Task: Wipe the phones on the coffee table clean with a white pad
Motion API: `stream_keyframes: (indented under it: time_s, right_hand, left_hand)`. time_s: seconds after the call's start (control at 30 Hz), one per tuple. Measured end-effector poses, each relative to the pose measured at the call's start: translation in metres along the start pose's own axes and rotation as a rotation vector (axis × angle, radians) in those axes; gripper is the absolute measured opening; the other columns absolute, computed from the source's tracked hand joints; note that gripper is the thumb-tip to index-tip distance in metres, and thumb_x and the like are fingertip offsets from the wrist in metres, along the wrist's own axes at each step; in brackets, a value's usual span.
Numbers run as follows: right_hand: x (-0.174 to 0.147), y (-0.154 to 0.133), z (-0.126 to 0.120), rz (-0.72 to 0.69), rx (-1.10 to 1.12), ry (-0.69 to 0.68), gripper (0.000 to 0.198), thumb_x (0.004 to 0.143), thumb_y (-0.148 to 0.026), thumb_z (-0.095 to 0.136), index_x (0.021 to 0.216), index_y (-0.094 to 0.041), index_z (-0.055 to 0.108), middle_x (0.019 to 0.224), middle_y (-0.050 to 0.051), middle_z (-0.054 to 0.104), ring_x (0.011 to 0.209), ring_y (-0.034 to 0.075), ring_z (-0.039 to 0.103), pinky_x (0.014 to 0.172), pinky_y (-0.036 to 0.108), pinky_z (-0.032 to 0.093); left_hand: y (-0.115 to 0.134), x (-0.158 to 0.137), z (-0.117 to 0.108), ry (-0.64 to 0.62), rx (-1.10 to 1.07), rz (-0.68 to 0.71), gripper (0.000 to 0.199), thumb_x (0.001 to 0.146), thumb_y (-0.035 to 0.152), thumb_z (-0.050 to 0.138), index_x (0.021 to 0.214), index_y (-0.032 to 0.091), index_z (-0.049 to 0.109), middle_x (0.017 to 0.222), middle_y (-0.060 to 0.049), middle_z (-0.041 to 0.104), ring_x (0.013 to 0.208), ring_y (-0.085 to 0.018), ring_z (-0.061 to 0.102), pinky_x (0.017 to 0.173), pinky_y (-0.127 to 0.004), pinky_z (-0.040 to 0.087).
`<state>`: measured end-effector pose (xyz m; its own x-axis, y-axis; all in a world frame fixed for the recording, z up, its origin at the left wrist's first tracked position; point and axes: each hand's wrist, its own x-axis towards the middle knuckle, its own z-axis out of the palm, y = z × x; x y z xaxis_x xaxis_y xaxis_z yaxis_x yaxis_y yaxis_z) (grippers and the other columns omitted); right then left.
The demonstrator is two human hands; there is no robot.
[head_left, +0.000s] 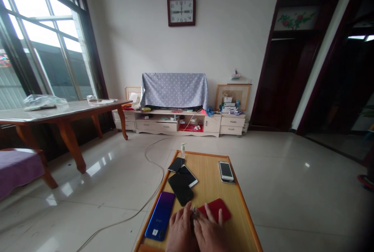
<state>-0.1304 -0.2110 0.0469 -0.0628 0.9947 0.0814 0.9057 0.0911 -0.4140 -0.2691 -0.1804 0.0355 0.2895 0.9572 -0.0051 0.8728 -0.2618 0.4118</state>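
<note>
A red phone [224, 207] lies near the front of the wooden table [210, 181], its left end hidden by my hands. My right hand [210, 231] rests over it, fingers stretched and spread across the red surface. Close beside it, my left hand [181, 228] has its fingers bent and drawn together at the phone's left end. Something small and grey [194, 210] shows between the fingertips; I cannot make out what it is. Left of my left hand lies a blue-purple phone [160, 216], back side up. A black phone [180, 190] lies just beyond my fingers.
A white-edged phone [191, 177] and another dark phone [176, 164] lie farther up the table, beside a pump bottle [182, 151]. Stacked phones [226, 171] sit at the right edge. A cable [125, 219] runs along the floor; a larger table [70, 111] stands left.
</note>
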Motion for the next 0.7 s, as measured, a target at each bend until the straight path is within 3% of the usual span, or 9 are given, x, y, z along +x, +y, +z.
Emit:
stream_keyframes:
  time_s: [0.23,0.3,0.5,0.7]
  right_hand:
    - [0.012,0.043,-0.001,0.261,-0.133,0.082,0.051,0.104,-0.051,0.020,0.139,-0.040,0.055,0.155,-0.006,0.042,0.150,0.038,0.022,0.112,0.080,0.006]
    - [0.011,0.041,0.002,0.257,-0.135,0.071,0.052,0.104,-0.052,0.019,0.139,-0.041,0.056,0.155,-0.006,0.042,0.150,0.037,0.022,0.112,0.080,0.006]
    - [0.002,0.013,0.012,0.028,-0.064,-0.027,0.048,0.103,-0.054,0.022,0.137,-0.047,0.055,0.150,-0.007,0.049,0.146,0.032,0.034,0.116,0.074,0.009]
    - [0.012,0.053,0.002,0.256,-0.172,0.097,0.050,0.104,-0.050,0.018,0.138,-0.046,0.054,0.155,-0.007,0.042,0.150,0.036,0.023,0.110,0.081,0.014]
  left_hand:
    - [0.007,0.001,0.002,0.044,0.019,0.004,0.075,0.074,0.036,0.052,0.146,0.019,0.046,0.151,-0.007,0.051,0.138,-0.025,0.045,0.116,-0.037,0.023]
    - [0.006,0.001,0.003,0.053,0.015,0.000,0.074,0.074,0.037,0.052,0.146,0.019,0.046,0.151,-0.007,0.052,0.138,-0.025,0.045,0.116,-0.037,0.024]
    - [0.000,0.002,0.005,0.042,-0.022,0.019,0.072,0.080,0.041,0.048,0.147,0.018,0.044,0.148,-0.007,0.055,0.136,-0.024,0.046,0.113,-0.036,0.026]
    - [0.003,0.002,0.008,0.085,0.007,0.018,0.072,0.074,0.040,0.052,0.143,0.020,0.049,0.146,-0.006,0.056,0.135,-0.024,0.047,0.115,-0.036,0.024]
